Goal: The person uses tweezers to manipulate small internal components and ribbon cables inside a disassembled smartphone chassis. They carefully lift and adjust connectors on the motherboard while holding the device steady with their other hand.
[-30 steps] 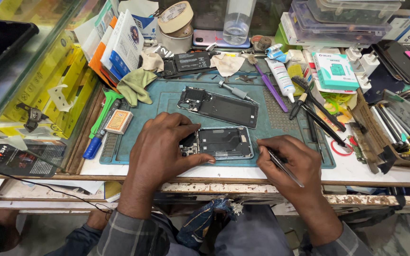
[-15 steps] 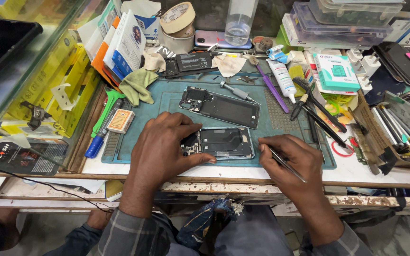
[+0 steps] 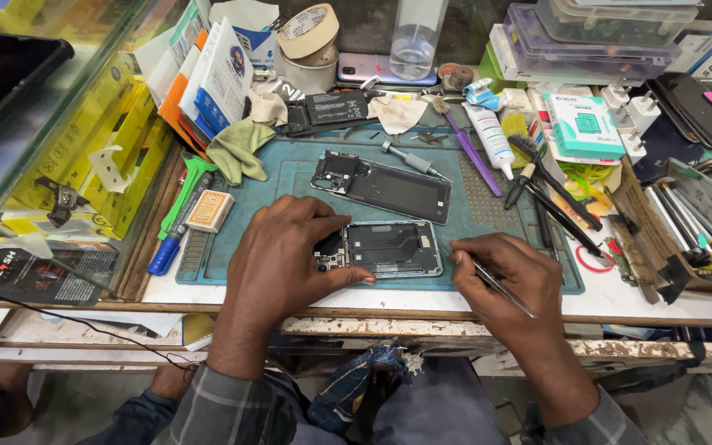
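Note:
An opened phone body lies on the teal work mat, its inner parts facing up. My left hand rests over its left end, thumb and fingers gripping the frame. To the right of the phone, my right hand pinches thin metal tweezers, their tip near the phone's right edge. A removed phone back cover lies farther back on the mat.
A screwdriver, purple pry tool, glue tube and brushes sit behind and right. A green cloth, battery, tape roll, boxes and chargers crowd the back. A glass case stands left.
My right hand has drawn slightly away from the phone's right edge with the tweezers. My left hand stays on the phone.

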